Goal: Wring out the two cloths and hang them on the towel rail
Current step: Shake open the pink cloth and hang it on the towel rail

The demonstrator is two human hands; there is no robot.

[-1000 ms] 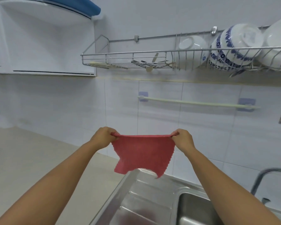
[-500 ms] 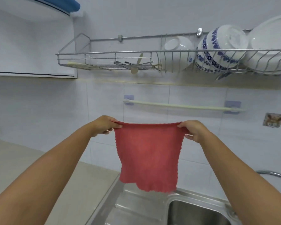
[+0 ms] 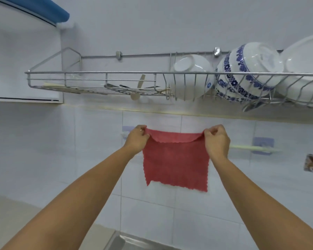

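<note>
No readable text, labels or numbers anywhere

A cloth held up in front of the wall, under the dish rack

The cloth [image 3: 175, 163] hangs flat in the middle, in front of the wall [image 3: 90, 150]. The left hand [image 3: 136, 139] pinches its top left corner and the right hand [image 3: 216, 141] pinches its top right corner. The towel rail [image 3: 249, 147] is on the wall behind the cloth and pokes out to the right of the right hand. Above them all is the dish rack [image 3: 101, 82], fixed to the wall. Bowls [image 3: 190, 78] and a plate [image 3: 304, 69] sit in its right part, and small tools lie in its left part. The sink [image 3: 119, 240] is at the bottom, below the cloth
</note>
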